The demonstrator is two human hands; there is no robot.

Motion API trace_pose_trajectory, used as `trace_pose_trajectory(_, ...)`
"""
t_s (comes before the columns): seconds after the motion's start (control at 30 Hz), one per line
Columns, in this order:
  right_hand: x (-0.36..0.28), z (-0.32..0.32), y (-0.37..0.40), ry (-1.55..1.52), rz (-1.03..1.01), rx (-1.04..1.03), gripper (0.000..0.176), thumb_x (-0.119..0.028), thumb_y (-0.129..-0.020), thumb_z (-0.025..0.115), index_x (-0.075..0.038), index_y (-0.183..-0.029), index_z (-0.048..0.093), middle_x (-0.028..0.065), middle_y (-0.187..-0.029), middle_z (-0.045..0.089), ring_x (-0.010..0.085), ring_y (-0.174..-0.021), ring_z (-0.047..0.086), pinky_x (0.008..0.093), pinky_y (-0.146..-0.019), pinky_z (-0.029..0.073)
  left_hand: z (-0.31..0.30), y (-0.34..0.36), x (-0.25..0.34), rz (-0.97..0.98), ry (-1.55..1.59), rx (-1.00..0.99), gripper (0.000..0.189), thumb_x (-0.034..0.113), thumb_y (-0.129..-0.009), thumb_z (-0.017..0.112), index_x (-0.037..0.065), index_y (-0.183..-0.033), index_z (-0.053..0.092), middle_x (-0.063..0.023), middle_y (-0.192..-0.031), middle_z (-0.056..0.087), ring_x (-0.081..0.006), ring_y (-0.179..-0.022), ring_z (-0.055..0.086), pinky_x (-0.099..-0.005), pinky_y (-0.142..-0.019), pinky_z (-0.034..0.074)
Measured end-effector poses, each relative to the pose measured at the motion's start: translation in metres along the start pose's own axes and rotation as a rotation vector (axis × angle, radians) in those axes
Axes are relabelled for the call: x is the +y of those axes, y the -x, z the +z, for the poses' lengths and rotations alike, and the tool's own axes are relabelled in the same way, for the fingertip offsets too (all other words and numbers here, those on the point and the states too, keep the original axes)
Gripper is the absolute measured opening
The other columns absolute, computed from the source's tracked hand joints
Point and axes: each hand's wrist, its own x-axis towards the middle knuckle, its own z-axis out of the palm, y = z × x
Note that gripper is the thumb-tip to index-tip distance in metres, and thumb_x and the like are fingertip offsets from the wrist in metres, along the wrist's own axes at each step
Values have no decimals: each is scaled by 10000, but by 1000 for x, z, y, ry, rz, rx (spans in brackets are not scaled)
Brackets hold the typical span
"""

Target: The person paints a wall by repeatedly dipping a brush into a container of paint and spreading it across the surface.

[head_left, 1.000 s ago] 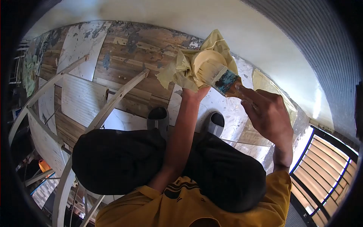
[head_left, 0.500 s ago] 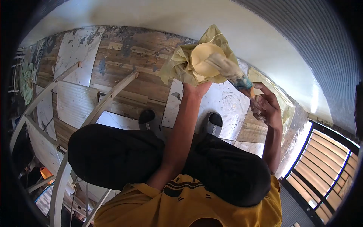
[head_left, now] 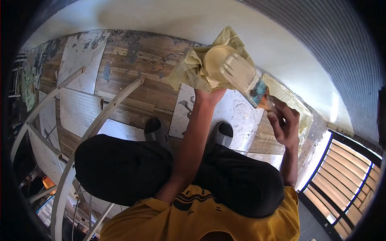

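Note:
My left hand [head_left: 212,96] supports a round cup of cream paint [head_left: 216,61] from beneath, its fingers hidden by the crumpled yellowish plastic sheet [head_left: 189,69] around the cup. In my right hand [head_left: 285,122] is a wide paintbrush [head_left: 245,76], gripped by its handle between thumb and fingers. Blue-green and orange smears mark the brush near its ferrule. Its cream-coated bristles overlap the cup's right side in this view, with the broad face turned up to me.
A wooden ladder-like frame [head_left: 108,106] stands on the left. Paint-spotted wood-look and white tiles [head_left: 132,68] cover the floor, and my shoes [head_left: 223,134] rest on them. Along the cream wall [head_left: 293,56] lies more yellowish plastic [head_left: 287,94]. A barred gate [head_left: 341,176] is at right.
The paintbrush has turned so that its broad side faces me, and its bristles have shifted slightly right and down. My right-hand fingers have changed position on the handle. The cup stays nearly in place.

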Motion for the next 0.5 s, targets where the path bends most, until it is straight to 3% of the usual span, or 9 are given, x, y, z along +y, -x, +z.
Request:
trace_pose_trajectory(0.07, -9, -2, -7, 98, 2, -29, 392, 2, -771, 611, 17, -1162, 591, 130, -743, 629, 161, -503, 485, 280, -497, 391, 4, 3, -2, 11, 37, -4, 586, 561, -887, 453, 120, -1268, 510, -81, -1295, 512, -272, -1214, 461, -485, -1039, 354)
trace_pose_trajectory(0.2, -15, -12, -11, 223, -48, -107, 407, 15, -773, 622, -13, -1178, 593, 120, -721, 611, 173, -494, 493, 283, -491, 394, 3, 5, -4, 91, -15, 1, 597, 564, -874, 483, 116, -1268, 508, -94, -1280, 522, -283, -1200, 476, -488, -1028, 369)
trace_pose_trajectory(0.3, -25, -19, -11, 272, -84, -170, 377, -31, -814, 643, -54, -1187, 594, 80, -622, 516, 208, -433, 483, 340, -450, 379, 1, 14, -2, 138, -3, 30, 615, 574, -860, 504, 113, -1267, 508, -100, -1275, 527, -291, -1189, 486, -488, -1026, 374)
trace_pose_trajectory(0.4, -24, -20, -6, 232, -90, -191, 369, -14, -812, 629, -43, -1178, 597, 85, -609, 495, 163, -442, 474, 314, -446, 356, -5, 16, 7, 119, 35, 18, 626, 584, -854, 510, 114, -1267, 508, -97, -1267, 530, -299, -1184, 490, -496, -1026, 374)
trace_pose_trajectory(0.47, -18, -24, 0, 13, 103, -263, 363, -56, -809, 638, -11, -1165, 580, 51, -588, 477, 94, -465, 442, 278, -437, 311, -11, 18, 13, 97, 44, -8, 632, 587, -851, 511, 113, -1268, 507, -98, -1271, 527, -300, -1192, 483, -500, -1027, 370)
trace_pose_trajectory(0.5, -17, -23, 2, 18, 106, -261, 363, -56, -809, 638, -11, -1165, 580, 51, -588, 477, 94, -465, 442, 278, -437, 311, -11, 19, 14, 89, 60, -34, 638, 591, -847, 511, 113, -1269, 506, -98, -1275, 523, -302, -1200, 475, -503, -1029, 366)
